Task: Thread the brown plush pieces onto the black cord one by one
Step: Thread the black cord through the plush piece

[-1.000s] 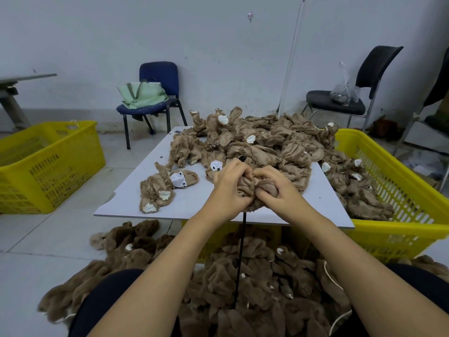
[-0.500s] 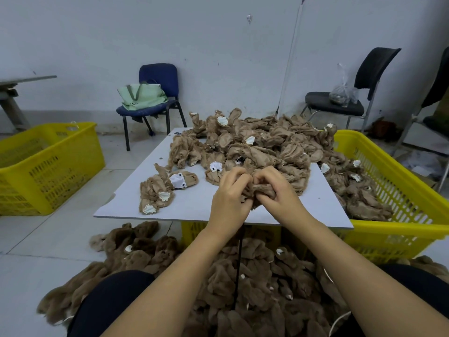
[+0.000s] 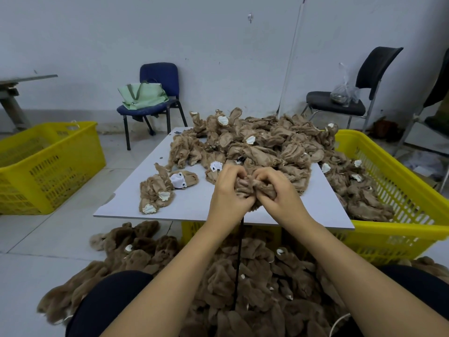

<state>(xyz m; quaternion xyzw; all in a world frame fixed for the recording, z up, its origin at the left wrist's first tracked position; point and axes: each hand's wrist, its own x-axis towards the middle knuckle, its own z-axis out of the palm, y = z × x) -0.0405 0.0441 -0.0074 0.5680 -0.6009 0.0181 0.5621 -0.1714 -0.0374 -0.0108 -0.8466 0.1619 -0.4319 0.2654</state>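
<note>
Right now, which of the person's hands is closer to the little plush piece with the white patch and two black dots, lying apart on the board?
Left. The left hand is just beside the dotted plush piece; the right hand lies beyond it, farther away.

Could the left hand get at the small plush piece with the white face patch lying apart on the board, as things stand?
Probably yes, once freed: the piece with the white face patch lies on bare board just left of the left hand, nothing between. But that hand is gripping the bunched plush piece.
</note>
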